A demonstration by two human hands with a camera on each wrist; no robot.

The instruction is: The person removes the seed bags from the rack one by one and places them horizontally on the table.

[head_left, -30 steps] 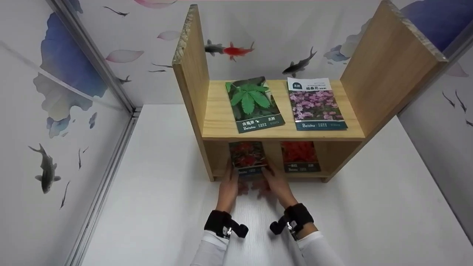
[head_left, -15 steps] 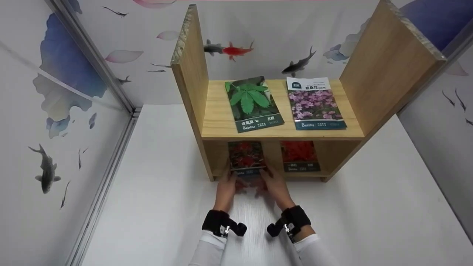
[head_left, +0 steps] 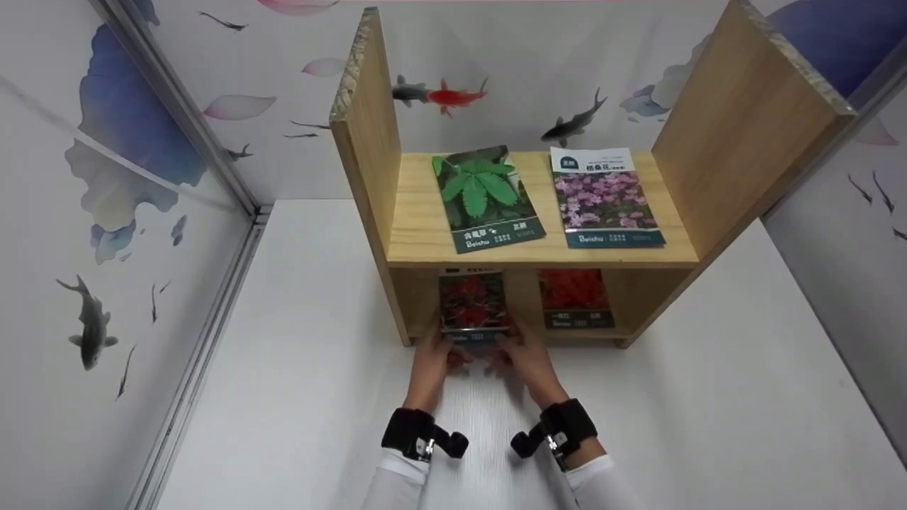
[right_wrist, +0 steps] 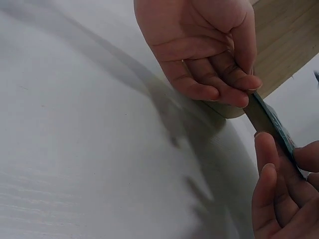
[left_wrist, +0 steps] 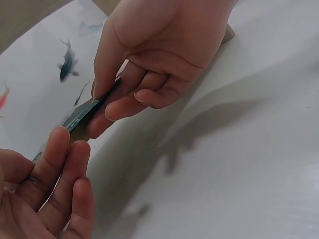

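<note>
In the head view, a seed packet with red flowers (head_left: 473,301) is at the left of the shelf unit's lower level, its lower edge toward me. My left hand (head_left: 429,361) pinches its lower left corner, and my right hand (head_left: 530,360) pinches the lower right one. The left wrist view has the packet (left_wrist: 82,115) nearly edge-on, with the left thumb on top and fingers beneath. From the right wrist the packet (right_wrist: 273,124) again appears as a thin edge between both hands. A second red-flower packet (head_left: 575,301) lies to the right on the same level.
A wooden shelf unit (head_left: 542,266) stands on the white table (head_left: 305,368). Its upper board bears a green-leaf packet (head_left: 489,202) and a pink-flower packet (head_left: 606,202). Tall side panels (head_left: 751,134) rise on both sides. Fish-patterned walls (head_left: 177,42) enclose the table.
The held packet has come slightly toward me, and its pale top band now shows under the upper board. Both hands have kept their hold on it. The other packets have stayed put.
</note>
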